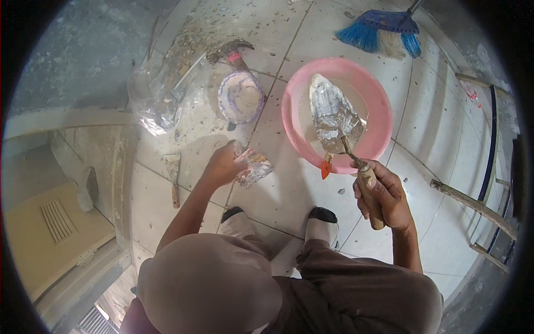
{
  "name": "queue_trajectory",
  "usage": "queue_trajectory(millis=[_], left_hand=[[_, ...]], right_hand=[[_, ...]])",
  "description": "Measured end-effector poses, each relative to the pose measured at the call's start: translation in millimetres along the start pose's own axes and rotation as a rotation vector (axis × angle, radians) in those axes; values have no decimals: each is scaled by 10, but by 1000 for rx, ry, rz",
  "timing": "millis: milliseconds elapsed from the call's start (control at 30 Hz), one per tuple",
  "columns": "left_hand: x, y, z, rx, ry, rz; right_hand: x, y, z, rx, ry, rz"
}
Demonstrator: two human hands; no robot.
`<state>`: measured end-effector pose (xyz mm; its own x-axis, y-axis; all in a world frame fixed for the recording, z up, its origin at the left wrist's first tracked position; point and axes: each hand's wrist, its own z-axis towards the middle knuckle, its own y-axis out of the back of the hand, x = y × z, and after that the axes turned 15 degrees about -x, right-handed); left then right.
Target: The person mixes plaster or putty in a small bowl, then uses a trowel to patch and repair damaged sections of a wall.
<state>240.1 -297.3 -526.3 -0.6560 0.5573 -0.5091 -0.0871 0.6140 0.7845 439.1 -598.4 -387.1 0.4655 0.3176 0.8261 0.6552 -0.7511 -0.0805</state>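
My right hand (386, 192) is wrapped round the wooden handle of a pointed trowel (334, 111). The trowel's blade, smeared with whitish and grey material, is over the pink basin (290, 114). Pale liquid shows inside the basin, and a tool with an orange end (326, 169) rests at its near rim. My left hand (225, 161) is closed on a flat, rough piece (256, 168) caked in white and brown; its kind is unclear. Beyond that hand stands a round tub of whitish paste (241, 97). To its left, a scraper with a wooden handle (173, 172) lies on the tiles.
A claw hammer (235, 54) lies behind the tub, amid scattered debris. Crumpled clear plastic (158, 106) is at the left, near a wall opening. A blue broom (384, 30) is at the far right. A wooden-runged ladder (478, 206) lies along the right side.
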Motion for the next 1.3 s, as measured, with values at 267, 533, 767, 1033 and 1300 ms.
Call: queue_trajectory(millis=[267, 533, 767, 1033, 1300], left_hand=[[-339, 741, -329, 151, 340, -1230], [-1223, 1369, -774, 67, 34, -1589], [-1539, 1698, -879, 187, -8, -1607], [-1885, 1686, -760, 370, -44, -1603], [-1989, 1689, -719, 307, -26, -1532]], right_hand=[[65, -93, -37, 95, 117, 22], [-256, -510, -369, -102, 742, -116], [-105, -823, -544, -534, 1214, -455], [144, -669, -448, -782, 1583, -669], [121, -349, -408, -846, 1671, -815]])
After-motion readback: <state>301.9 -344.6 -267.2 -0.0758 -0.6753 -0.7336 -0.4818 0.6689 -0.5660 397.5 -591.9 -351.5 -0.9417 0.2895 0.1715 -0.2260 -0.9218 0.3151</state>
